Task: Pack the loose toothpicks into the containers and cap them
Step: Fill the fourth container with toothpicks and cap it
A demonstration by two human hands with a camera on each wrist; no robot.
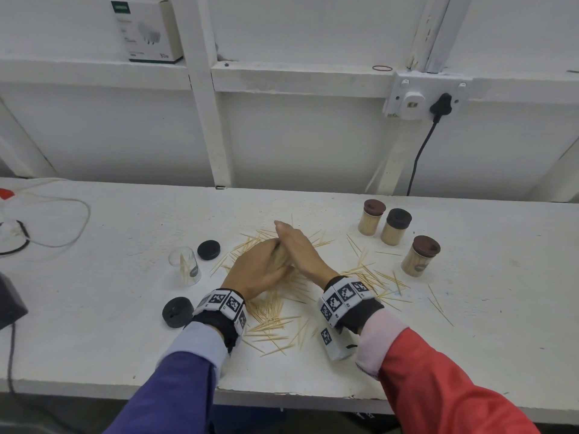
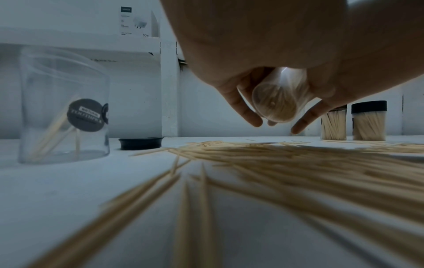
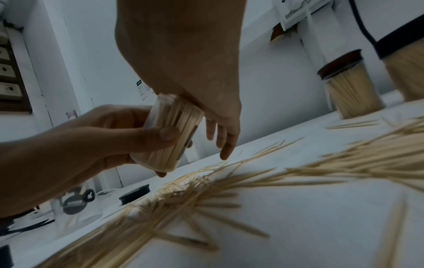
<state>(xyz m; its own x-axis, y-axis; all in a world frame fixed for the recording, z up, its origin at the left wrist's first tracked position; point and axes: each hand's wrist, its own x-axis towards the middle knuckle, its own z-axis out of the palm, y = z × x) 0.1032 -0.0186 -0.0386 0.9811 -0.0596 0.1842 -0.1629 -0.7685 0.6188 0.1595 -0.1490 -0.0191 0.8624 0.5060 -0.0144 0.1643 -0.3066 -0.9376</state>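
Note:
My left hand [image 1: 260, 270] grips a clear container [image 3: 172, 132] packed with toothpicks and holds it tilted above the table. My right hand [image 1: 297, 245] lies over the container's open top, palm flat and fingers straight. In the left wrist view the container's round bottom [image 2: 275, 101] shows between my fingers. Loose toothpicks [image 1: 272, 311] lie scattered under and around both hands. A clear container [image 1: 185, 266] with only a few toothpicks stands to the left. Two black caps [image 1: 208, 249] [image 1: 177, 311] lie near it.
Three capped full containers [image 1: 372, 217] [image 1: 396, 227] [image 1: 419, 255] stand at the right. A white cable [image 1: 62, 214] loops at the far left by a dark object [image 1: 9, 302]. A black plug [image 1: 438, 104] and a white box [image 1: 145, 29] are on the wall behind.

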